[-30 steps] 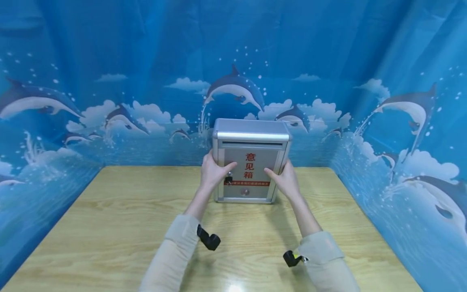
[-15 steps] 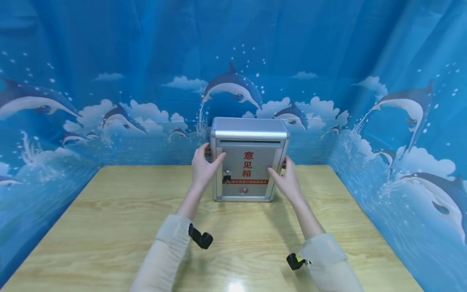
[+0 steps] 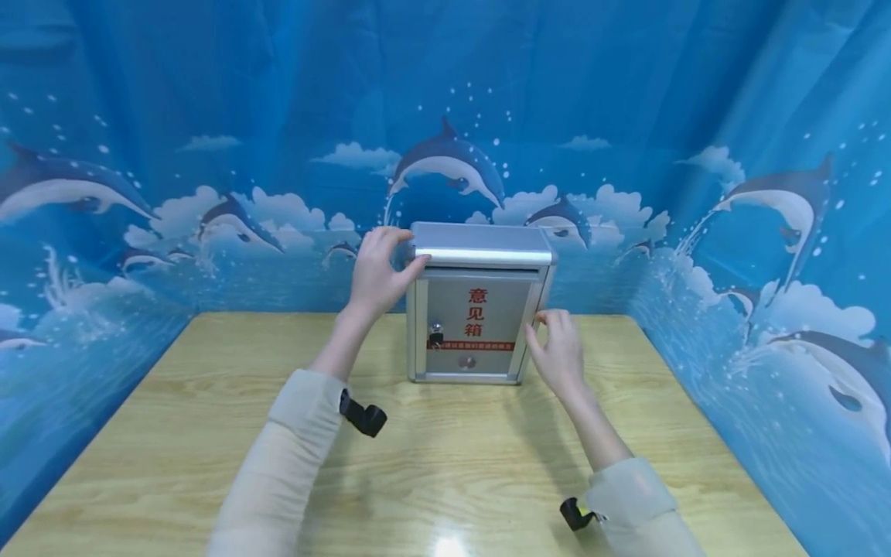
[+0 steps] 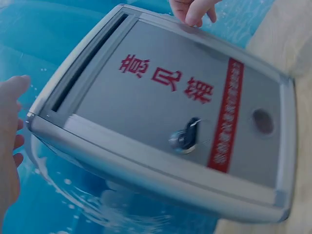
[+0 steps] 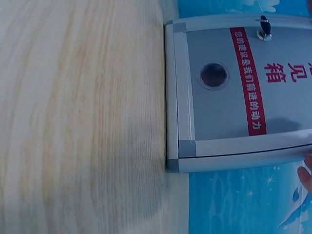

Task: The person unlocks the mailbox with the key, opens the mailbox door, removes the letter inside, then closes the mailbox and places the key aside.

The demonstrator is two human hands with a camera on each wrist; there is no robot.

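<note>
A silver metal suggestion box [image 3: 448, 305] with red Chinese characters stands upright on the table, slot at the top. Its lock with a black-headed key [image 4: 187, 137] sits on the left of the front panel. My left hand [image 3: 374, 275] is at the box's upper left corner, thumb and fingers spread; the left wrist view shows a gap between hand and box. Beside the right edge is my right hand [image 3: 559, 356], fingers bent loosely with the tips near or touching the frame. Only a bit of that hand [image 5: 306, 178] shows in the right wrist view.
The box stands near the far edge of a wood-grain table [image 3: 445, 456]. Behind and at both sides hangs a blue curtain [image 3: 313, 100] printed with dolphins. A black wrist camera [image 3: 365, 418] is strapped at the left sleeve, another [image 3: 574, 513] at the right.
Both hands held the box's sides earlier. The left hand has come off and risen to the upper left corner. My right hand has loosened and slid outward. The box stays in place.
</note>
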